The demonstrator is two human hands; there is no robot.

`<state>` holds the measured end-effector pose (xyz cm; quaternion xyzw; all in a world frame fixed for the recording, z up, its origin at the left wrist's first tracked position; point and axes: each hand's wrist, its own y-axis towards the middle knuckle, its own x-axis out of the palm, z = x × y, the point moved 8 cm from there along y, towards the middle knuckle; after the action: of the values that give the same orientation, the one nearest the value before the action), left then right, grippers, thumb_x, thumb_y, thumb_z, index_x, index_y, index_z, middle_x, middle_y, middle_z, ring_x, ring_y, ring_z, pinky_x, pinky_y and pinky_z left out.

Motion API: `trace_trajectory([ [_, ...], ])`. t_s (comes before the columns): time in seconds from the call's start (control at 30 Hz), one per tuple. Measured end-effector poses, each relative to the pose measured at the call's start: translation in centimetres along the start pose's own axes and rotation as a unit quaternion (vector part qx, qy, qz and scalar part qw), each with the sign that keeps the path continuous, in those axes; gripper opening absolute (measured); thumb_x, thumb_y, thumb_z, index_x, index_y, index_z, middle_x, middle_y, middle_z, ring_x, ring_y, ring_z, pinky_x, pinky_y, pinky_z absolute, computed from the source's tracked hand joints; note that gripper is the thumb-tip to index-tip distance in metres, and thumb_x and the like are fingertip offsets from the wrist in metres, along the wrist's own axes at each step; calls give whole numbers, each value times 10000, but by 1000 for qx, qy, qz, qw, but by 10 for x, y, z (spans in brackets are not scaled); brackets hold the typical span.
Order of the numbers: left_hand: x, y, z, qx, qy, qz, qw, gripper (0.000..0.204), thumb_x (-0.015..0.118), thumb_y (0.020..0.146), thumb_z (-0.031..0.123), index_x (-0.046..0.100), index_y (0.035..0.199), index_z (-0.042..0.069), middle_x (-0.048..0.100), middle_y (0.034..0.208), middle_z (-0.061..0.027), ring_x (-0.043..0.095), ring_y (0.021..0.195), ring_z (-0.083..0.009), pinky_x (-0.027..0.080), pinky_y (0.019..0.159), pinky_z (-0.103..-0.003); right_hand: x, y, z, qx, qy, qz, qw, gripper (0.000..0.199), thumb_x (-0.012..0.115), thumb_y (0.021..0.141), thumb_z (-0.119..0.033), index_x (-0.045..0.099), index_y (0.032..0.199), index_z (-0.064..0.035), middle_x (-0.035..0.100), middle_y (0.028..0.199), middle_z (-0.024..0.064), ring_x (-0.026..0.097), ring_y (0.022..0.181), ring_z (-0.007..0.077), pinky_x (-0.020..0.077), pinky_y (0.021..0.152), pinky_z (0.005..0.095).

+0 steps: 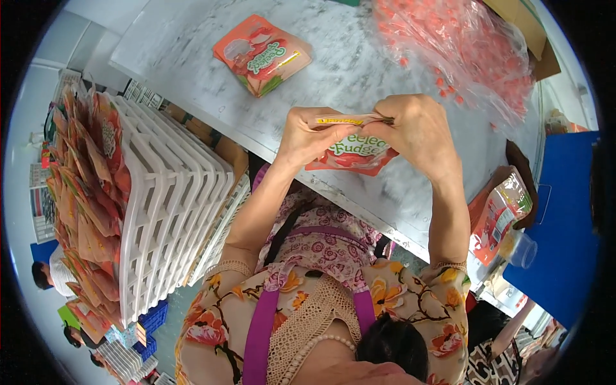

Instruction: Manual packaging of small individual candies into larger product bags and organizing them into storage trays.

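Note:
Both my hands pinch the top edge of a red and pink candy pouch (361, 153), held up over the near edge of the table. My left hand (312, 135) grips the left end of the edge, with the thumb in front. At the other end, my right hand (410, 131) has its fingers closed on the same edge. The pouch's printed front hangs below my thumbs. Farther off lies a small stack of flat pouches (260, 54) of the same kind. Past my right hand, a big clear plastic bag (459, 48) holds many small red pieces, with some loose beside it.
Stacked white plastic crates (173, 186) stand at the left, the top one full of pouches (90, 199). On the right are another pouch (504, 215), a clear plastic cup (518, 249) and a blue panel (561, 212). A cardboard box (536, 38) sits at the far right. Other people appear at the lower edges.

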<state>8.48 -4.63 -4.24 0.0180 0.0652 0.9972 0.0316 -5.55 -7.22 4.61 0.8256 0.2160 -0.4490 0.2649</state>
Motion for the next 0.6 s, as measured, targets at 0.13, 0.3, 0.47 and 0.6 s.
trace_trajectory([
  [0.13,-11,-8,-16,76,43,21,996,116,726,839,101,751,919,20,688,720,-8,530,499,-34,425,408,-219,7,5,-8,3,7,-25,1000,274,785,711,-207,616,691,8,543,622,166,531,530,295,395,509,379],
  [0.3,4,-15,-6,27,-20,11,999,161,773,791,132,748,888,6,697,701,-27,570,632,-20,448,521,-225,-1,-7,-12,17,23,-20,999,216,793,700,-111,624,715,22,565,614,139,510,510,226,396,504,337],
  [0.47,-11,-22,-1,9,-39,27,999,155,762,790,114,744,886,-6,705,726,-39,572,640,-28,436,524,-218,11,6,-27,-11,54,-46,997,195,787,684,-78,638,746,30,603,651,137,554,549,254,419,526,335],
  [0.6,-18,-26,8,19,-118,42,992,174,771,780,116,728,854,-36,690,717,-29,559,651,-21,432,526,-212,11,13,-39,-61,45,-38,996,173,770,678,-39,636,761,32,616,688,139,580,593,290,429,548,351],
])
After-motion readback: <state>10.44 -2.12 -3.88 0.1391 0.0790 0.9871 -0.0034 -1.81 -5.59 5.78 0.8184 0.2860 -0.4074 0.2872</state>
